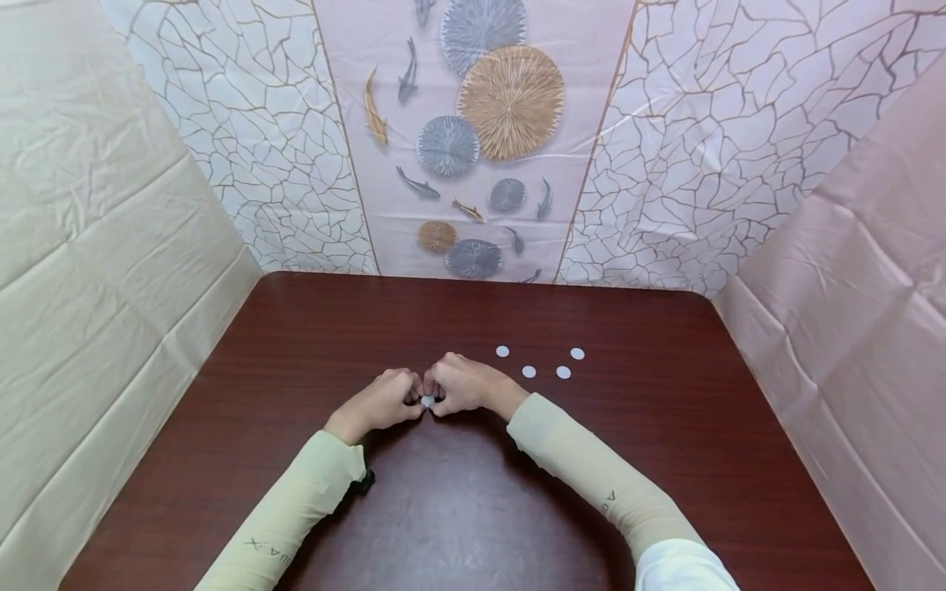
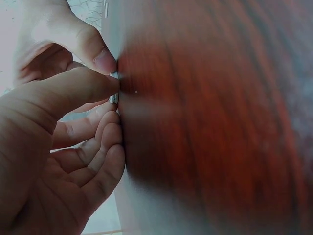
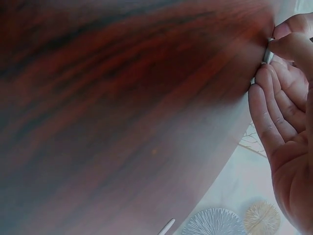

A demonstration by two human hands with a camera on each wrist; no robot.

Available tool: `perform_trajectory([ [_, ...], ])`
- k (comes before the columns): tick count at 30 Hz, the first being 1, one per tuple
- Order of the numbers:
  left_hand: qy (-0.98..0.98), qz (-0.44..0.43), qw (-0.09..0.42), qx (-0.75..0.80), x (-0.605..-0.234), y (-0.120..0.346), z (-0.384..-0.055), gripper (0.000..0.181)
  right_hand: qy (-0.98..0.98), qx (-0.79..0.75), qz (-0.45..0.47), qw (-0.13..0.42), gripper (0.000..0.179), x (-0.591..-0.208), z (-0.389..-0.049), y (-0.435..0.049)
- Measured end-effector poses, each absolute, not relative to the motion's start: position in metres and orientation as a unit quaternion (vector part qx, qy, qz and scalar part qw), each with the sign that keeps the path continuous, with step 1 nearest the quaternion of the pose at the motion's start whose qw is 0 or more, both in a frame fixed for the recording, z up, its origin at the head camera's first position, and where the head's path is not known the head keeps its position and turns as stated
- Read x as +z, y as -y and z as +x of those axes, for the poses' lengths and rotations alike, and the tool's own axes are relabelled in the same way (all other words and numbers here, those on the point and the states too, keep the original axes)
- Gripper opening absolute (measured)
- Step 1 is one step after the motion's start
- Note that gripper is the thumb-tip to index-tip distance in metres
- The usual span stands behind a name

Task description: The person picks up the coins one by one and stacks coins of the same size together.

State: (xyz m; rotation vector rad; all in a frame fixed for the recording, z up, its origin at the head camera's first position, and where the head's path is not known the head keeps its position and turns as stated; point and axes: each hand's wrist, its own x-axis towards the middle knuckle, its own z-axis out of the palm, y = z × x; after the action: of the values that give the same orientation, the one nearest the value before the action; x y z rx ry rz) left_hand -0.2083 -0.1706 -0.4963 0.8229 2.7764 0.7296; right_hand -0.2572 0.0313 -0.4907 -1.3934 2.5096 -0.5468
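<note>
Between the fingertips of both hands, a small round white disc lies at the tabletop. My left hand pinches its left side with thumb and curled fingers. From the right, my right hand grips the same disc, thumb toward me and fingers on the far side. The left wrist view shows the disc nearly edge-on, partly covered by the left thumb. In the right wrist view a thin rim of the disc shows between the right thumb and fingers, the fingertips right at the table.
Several more white discs lie apart on the dark red-brown wooden table, to the right of and beyond the hands. Patterned cloth hangs behind the table's far edge, and pale cloth walls stand along both sides.
</note>
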Motion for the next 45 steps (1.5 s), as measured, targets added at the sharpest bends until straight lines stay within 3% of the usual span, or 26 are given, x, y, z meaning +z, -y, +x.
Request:
perform_trajectory([
  [26, -0.927, 0.283, 0.063, 0.236, -0.498, 0.171, -0.208, 0.008, -0.85, -0.195, -0.472, 0.13, 0.014, -0.484, -0.258, -0.037],
  [45, -0.928, 0.275, 0.065, 0.242, -0.498, 0.171, -0.208, 0.011, -0.881, -0.153, -0.439, 0.09, 0.026, -0.438, -0.265, -0.109],
])
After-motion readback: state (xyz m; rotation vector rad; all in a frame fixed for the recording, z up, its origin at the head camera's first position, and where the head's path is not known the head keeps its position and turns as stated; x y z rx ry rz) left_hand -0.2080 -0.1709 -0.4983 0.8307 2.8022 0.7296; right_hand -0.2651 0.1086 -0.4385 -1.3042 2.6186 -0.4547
